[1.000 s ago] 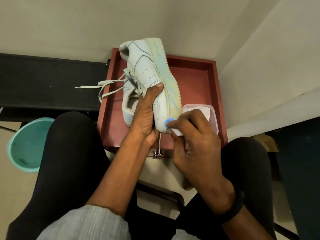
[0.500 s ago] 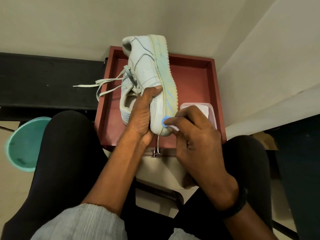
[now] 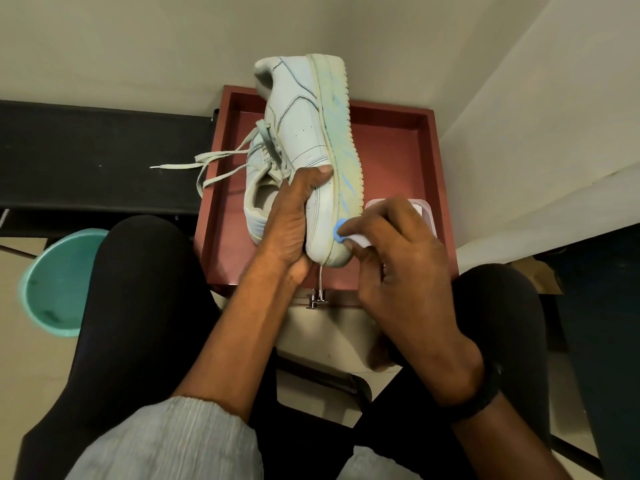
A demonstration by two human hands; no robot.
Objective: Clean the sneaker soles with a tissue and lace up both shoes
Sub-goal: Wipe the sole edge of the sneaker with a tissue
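Both hands are on 1 sneaker (image 3: 304, 133), held on its side above the red tray (image 3: 398, 140), sole facing right. The left hand (image 3: 287, 230) curls round the upper near the toe; the right hand (image 3: 394, 258) pinches a blue-stained tissue (image 3: 358, 240) against the sole's rim there. Wiping looks to be the step in hand; next the tissue needs drawing along the blue-streaked rim toward the heel.
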